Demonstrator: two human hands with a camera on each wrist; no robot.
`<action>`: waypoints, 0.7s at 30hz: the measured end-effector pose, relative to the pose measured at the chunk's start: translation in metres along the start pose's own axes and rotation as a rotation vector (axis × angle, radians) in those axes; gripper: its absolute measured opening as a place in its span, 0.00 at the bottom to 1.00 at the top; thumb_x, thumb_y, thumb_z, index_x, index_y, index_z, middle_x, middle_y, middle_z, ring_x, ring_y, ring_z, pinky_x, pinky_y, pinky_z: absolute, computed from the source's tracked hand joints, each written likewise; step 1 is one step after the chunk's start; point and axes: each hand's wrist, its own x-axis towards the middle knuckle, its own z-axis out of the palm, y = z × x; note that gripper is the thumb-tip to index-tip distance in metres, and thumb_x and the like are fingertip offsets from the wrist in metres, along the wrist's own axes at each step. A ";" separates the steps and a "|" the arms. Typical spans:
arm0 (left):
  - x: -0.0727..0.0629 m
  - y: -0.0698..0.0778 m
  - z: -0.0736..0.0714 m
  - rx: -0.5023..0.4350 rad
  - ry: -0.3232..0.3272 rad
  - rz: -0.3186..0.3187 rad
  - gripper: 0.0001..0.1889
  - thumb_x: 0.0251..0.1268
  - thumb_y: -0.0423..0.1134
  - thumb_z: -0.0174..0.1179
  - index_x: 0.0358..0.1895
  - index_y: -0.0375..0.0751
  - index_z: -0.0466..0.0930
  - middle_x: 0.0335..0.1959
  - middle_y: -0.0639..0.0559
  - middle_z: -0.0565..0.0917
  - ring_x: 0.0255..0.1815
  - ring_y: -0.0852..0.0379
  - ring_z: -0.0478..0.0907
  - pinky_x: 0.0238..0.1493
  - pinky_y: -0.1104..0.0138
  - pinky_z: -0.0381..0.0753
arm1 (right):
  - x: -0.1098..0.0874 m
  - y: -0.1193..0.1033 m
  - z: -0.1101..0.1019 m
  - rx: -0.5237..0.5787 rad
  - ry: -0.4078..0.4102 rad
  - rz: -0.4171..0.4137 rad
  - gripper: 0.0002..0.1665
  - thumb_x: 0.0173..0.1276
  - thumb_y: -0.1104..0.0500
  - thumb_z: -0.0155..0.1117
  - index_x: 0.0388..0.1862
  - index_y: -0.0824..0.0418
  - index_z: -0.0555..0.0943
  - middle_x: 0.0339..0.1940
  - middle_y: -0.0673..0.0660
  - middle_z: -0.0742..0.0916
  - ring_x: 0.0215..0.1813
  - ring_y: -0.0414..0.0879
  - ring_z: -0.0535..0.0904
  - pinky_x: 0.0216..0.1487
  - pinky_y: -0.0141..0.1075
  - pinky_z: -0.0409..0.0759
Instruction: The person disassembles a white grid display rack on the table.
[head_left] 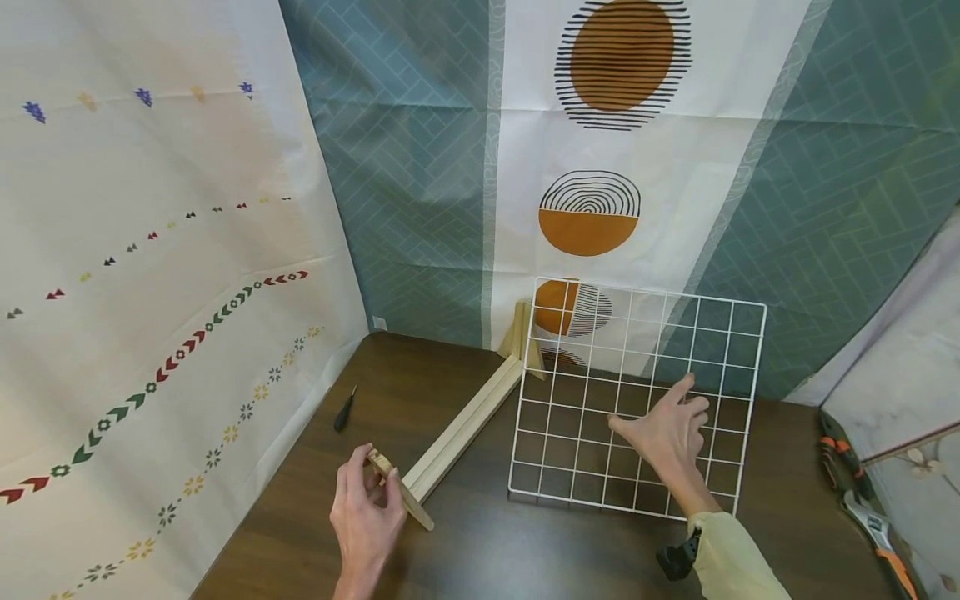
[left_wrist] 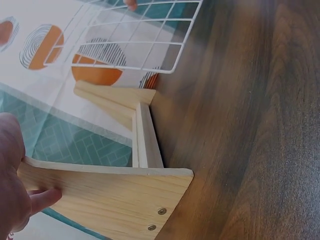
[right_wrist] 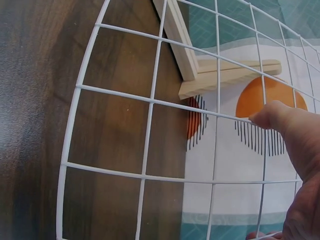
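Note:
A light wooden stand, two end boards joined by a long rail (head_left: 465, 421), stands on the brown table. My left hand (head_left: 367, 510) pinches the top of its near end board (left_wrist: 115, 195) between thumb and fingers; two screw heads (left_wrist: 161, 211) show low on that board. At the back, the far end board (head_left: 520, 333) is partly behind a white wire grid panel (head_left: 580, 437). My right hand (head_left: 670, 435) grips the grid's wires near the middle, thumb on one wire (right_wrist: 235, 118) and fingers spread to the right. The panel leans upright, its left edge overlapping the far board in the head view.
A small dark-handled screwdriver (head_left: 344, 410) lies left of the stand. Pliers with black and orange handles (head_left: 843, 454) and an adjustable wrench (head_left: 873, 527) lie at the right edge. Patterned cloths (head_left: 405, 192) hang behind and on the left.

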 end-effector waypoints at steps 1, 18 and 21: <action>0.000 0.000 0.000 0.004 0.000 -0.002 0.30 0.44 0.19 0.69 0.57 0.32 0.75 0.38 0.40 0.78 0.28 0.42 0.86 0.23 0.71 0.83 | 0.000 0.001 0.000 -0.004 -0.009 0.003 0.90 0.38 0.36 0.81 0.78 0.69 0.28 0.57 0.85 0.59 0.48 0.76 0.65 0.26 0.56 0.74; -0.009 0.006 -0.002 0.059 0.018 -0.042 0.26 0.47 0.22 0.66 0.55 0.28 0.74 0.36 0.37 0.77 0.23 0.45 0.85 0.23 0.71 0.83 | -0.001 0.004 0.007 -0.027 -0.070 0.021 0.89 0.39 0.38 0.81 0.77 0.72 0.28 0.61 0.88 0.56 0.54 0.82 0.63 0.31 0.61 0.75; -0.010 0.009 -0.002 0.071 0.032 -0.049 0.27 0.47 0.22 0.67 0.55 0.28 0.74 0.36 0.37 0.77 0.22 0.46 0.85 0.22 0.70 0.83 | -0.001 0.004 0.009 -0.030 -0.075 0.026 0.89 0.39 0.38 0.82 0.77 0.72 0.29 0.61 0.88 0.56 0.56 0.82 0.62 0.32 0.62 0.76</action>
